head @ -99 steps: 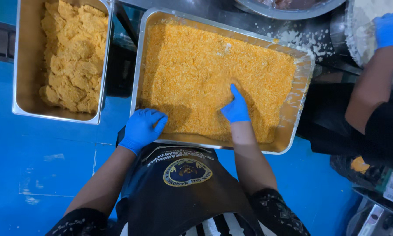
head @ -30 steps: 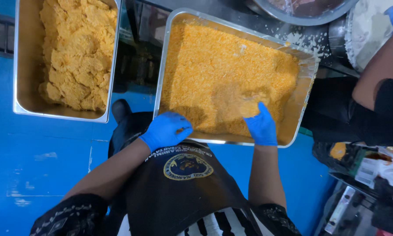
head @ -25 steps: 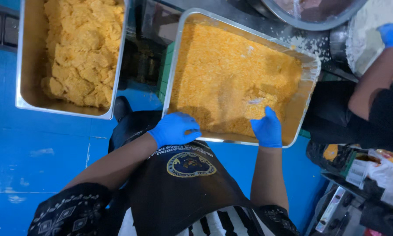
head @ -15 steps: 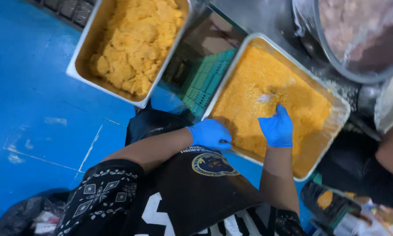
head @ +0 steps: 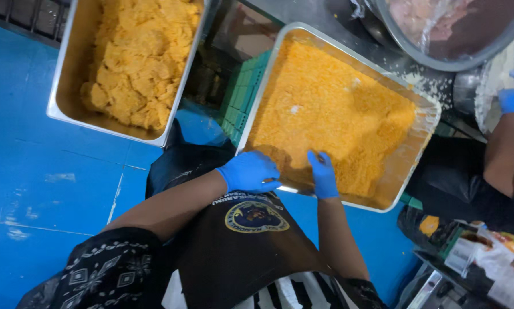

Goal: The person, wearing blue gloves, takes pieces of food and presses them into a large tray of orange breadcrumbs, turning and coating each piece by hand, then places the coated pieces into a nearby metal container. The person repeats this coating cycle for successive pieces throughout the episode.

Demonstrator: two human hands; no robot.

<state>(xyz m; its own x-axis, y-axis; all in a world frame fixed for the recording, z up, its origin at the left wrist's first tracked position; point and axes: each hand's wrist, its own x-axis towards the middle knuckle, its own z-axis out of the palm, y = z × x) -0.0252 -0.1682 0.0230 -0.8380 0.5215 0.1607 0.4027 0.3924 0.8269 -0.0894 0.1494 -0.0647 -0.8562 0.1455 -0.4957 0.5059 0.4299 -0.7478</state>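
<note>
Orange breadcrumbs (head: 337, 123) are filling one rectangular steel tray (head: 425, 123) ahead of the person. Two blue-gloved hands are working its near edge: left hand (head: 248, 171) curling loosely, holding nothing visible; right hand (head: 324, 174) pressing flat, open. A second steel tray (head: 62, 86) is holding breaded pieces (head: 139, 54).

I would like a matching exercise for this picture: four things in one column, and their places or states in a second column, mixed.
Things:
1. left hand
2. right hand
3. left tray
4. round bowl

Places or states:
A. holds pale meat, top right
B. in the crumbs of the crumb tray
C. on the crumb tray's near rim
D. filled with breaded pieces

Pairs: 1-C, 2-B, 3-D, 4-A
</note>
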